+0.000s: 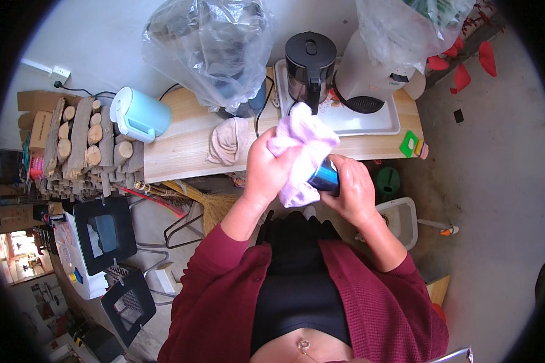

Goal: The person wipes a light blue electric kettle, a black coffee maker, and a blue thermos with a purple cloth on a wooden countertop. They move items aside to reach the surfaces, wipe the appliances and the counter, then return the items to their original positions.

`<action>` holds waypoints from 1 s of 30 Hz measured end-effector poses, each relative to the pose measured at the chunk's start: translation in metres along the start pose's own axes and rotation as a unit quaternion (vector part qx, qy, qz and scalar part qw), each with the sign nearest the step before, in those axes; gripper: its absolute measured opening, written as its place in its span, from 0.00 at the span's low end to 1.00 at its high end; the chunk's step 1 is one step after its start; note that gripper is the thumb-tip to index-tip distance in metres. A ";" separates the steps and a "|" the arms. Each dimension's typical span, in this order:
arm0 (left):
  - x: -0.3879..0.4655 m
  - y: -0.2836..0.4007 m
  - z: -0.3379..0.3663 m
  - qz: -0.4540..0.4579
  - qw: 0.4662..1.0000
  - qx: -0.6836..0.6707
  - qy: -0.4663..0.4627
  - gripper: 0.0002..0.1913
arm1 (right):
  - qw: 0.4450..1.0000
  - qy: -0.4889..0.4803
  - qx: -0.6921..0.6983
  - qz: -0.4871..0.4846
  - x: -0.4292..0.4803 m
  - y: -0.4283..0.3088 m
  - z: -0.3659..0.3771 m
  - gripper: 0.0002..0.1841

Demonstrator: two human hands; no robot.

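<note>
My left hand (269,168) is closed on a pale purple cloth (305,147), bunched in front of the wooden tabletop's front edge. My right hand (352,186) grips a shiny dark blue cylindrical container (325,176), tilted, with one end against the cloth. A folded pinkish cloth (228,141) lies on the wooden table (181,154), left of my hands. Beyond them, a black-lidded glass kettle (310,68) stands on a white tray (368,129). Whatever part of the container lies beneath the cloth is hidden.
A light blue pitcher (141,115) stands at the table's left end, beside stacked firewood (91,136). Plastic bags cover a dark appliance (213,50) and the top of a pale machine (368,68). Below are a straw broom (218,204), black-backed chairs (104,236) and a white bin (411,222).
</note>
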State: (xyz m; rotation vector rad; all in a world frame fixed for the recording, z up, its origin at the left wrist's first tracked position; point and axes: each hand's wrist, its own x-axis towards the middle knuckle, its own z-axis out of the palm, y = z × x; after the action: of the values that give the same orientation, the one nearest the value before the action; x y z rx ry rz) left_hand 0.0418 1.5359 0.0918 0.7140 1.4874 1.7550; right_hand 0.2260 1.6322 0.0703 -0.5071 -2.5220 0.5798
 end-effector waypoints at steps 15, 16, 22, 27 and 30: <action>-0.051 -0.065 0.034 0.107 0.992 0.071 0.020 0.12 | 0.925 0.040 0.332 0.179 0.003 0.007 0.011 0.44; -0.053 -0.068 0.032 0.071 0.996 0.054 0.010 0.13 | 0.898 0.061 0.387 0.201 0.001 0.011 0.016 0.41; -0.044 -0.085 0.001 -0.272 0.930 -0.235 0.078 0.24 | 0.807 0.116 0.547 0.190 0.010 0.018 0.006 0.36; -0.043 -0.086 -0.022 -0.280 0.918 -0.274 0.061 0.28 | 0.893 0.116 0.415 0.132 0.053 0.015 -0.038 0.34; -0.046 -0.091 -0.035 -0.280 0.916 -0.278 0.065 0.29 | 0.965 0.153 0.209 0.045 0.093 0.026 -0.066 0.33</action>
State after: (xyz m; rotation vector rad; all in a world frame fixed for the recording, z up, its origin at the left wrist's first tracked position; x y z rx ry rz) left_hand 0.0566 1.4858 -0.0026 -0.1221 1.0372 1.6550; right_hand 0.1927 1.7164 0.1447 -0.5081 -2.0176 0.9614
